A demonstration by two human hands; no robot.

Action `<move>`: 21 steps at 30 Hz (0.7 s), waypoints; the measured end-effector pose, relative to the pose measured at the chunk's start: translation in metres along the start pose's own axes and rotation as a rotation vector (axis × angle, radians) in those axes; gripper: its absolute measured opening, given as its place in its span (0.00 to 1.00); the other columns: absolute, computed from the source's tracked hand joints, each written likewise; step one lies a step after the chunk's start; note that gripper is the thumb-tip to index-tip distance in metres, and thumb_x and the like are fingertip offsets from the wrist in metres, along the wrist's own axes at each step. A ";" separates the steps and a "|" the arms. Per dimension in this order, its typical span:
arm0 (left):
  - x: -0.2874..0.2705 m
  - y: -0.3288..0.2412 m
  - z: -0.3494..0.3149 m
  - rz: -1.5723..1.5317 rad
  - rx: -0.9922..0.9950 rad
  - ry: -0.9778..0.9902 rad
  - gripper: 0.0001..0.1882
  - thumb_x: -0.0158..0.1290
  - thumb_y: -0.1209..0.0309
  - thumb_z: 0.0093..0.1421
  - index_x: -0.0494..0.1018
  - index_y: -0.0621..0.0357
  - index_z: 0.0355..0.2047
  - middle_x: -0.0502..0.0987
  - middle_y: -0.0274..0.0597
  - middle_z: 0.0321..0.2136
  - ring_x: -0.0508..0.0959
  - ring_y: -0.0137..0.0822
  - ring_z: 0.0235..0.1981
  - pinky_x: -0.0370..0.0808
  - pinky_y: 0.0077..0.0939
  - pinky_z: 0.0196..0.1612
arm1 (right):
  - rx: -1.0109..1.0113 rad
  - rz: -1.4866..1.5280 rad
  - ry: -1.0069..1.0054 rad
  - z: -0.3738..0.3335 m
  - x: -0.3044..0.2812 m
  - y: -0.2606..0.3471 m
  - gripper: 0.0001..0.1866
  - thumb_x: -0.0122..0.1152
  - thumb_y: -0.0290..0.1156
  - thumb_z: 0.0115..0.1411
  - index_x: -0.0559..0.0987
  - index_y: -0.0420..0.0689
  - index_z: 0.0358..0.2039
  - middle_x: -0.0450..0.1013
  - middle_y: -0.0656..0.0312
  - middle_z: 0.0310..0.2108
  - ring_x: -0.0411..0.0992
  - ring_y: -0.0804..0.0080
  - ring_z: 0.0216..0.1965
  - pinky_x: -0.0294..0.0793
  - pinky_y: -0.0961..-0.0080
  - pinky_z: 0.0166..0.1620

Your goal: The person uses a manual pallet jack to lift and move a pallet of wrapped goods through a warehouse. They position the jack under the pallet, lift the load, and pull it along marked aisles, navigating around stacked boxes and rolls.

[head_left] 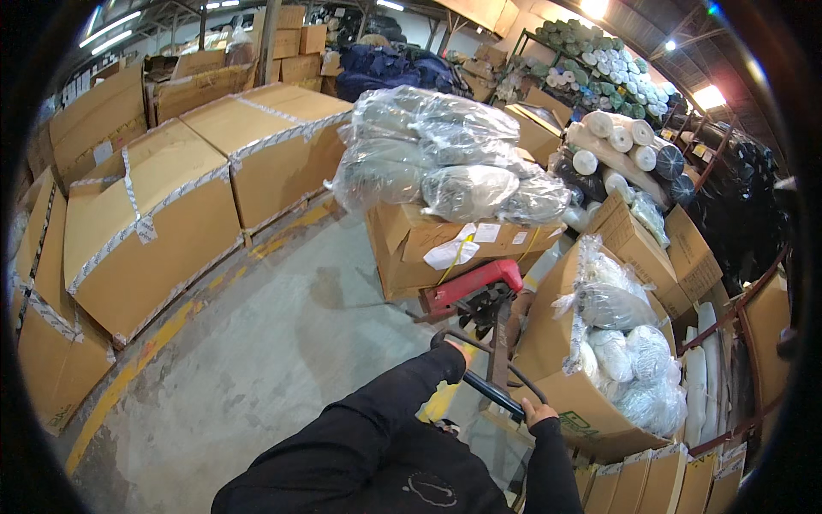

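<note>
My left hand (463, 353) is closed round the upper left end of a black pallet jack handle (492, 394). At the lower right end of that handle, my right hand (538, 413) is wrapped round the grip. A steel shaft runs from the handle to the red pallet jack (467, 289). Just beyond the jack stands an open cardboard carton (398, 253), heaped above its rim with clear plastic-wrapped bundles (469, 190). White papers (452, 250) are stuck on the carton's near side. What lies under the carton is hidden.
Large taped cartons (154, 223) line the left along a yellow floor line (141, 360). Close on my right stands an open carton (548, 343) of plastic-wrapped bundles. Fabric rolls (629, 141) are stacked behind it. Grey concrete floor (282, 343) stretches between the rows.
</note>
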State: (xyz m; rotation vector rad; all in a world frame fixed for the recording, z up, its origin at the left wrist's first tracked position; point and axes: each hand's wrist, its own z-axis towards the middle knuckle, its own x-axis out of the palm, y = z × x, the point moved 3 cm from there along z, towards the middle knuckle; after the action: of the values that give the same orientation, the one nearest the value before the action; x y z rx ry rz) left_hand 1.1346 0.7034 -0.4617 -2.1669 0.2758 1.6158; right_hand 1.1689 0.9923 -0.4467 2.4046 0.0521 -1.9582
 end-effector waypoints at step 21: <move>0.064 0.074 -0.202 0.191 0.165 0.096 0.16 0.55 0.58 0.40 0.80 0.46 0.31 0.79 0.45 0.26 0.80 0.43 0.32 0.76 0.37 0.38 | 0.185 0.092 -0.001 -0.207 0.077 0.171 0.39 0.35 0.69 0.55 0.83 0.47 0.28 0.77 0.51 0.30 0.75 0.54 0.38 0.72 0.62 0.44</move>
State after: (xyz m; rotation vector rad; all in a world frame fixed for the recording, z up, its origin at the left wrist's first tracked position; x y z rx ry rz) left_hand 1.2989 0.5537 -0.4908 -2.1483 0.6393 1.5284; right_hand 1.3956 0.8326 -0.4782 2.4653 -0.2467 -2.0042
